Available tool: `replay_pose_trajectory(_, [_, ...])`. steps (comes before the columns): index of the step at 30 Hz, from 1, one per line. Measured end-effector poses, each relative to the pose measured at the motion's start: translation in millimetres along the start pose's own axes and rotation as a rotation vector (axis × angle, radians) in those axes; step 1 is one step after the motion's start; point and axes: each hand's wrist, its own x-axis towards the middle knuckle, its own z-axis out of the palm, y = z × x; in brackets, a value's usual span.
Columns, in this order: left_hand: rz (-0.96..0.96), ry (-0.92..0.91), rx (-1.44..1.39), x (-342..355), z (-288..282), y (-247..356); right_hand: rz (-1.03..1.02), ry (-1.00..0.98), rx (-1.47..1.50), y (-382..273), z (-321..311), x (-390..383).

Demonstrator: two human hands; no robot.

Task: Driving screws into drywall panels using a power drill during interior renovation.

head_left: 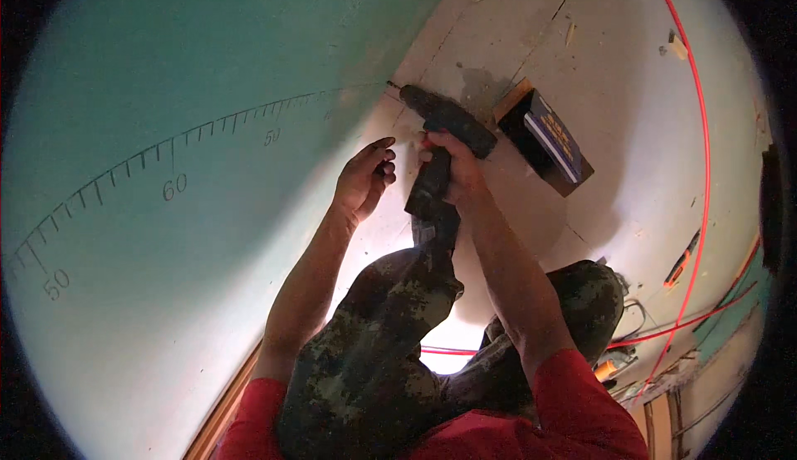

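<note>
My right hand (461, 165) is shut on the grip of a dark cordless drill (440, 111), which lies tilted with its bit pointing at the lower edge of a green board (207, 53); whether the bit touches it I cannot tell. Just left of the drill, my left hand (367, 178) is raised with loosely bent fingers, index finger forward, and nothing visible in it. The board bears a drawn curved scale. A dark box (540, 140) with cardboard and a printed panel sits right of the drill. My camouflage-clad legs (374, 327) are beneath my arms.
A pale floor (598, 53) with seams runs along the board. A red cable (704, 169) loops along the right and behind my legs. An orange-and-black tool (681, 261) lies at the right, another orange item (604, 370) by my knee. A wooden strip (216, 410) edges the lower left.
</note>
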Motion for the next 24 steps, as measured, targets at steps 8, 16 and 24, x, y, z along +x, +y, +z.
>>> replay_pose_trajectory(8, [0.033, 0.017, 0.063, 5.3, 12.1, -2.4, 0.031, -0.083, -0.004, -7.9, 1.1, -5.1])
replay_pose_trajectory(16, [0.243, 0.139, -0.040, 36.8, 30.1, 1.8, -0.043, -0.125, -0.057, -6.1, -8.4, -39.4])
replay_pose_trajectory(24, [0.321, 0.012, -0.031, 26.7, 56.2, 19.0, -0.100, -0.088, -0.333, -18.3, 19.8, -97.2])
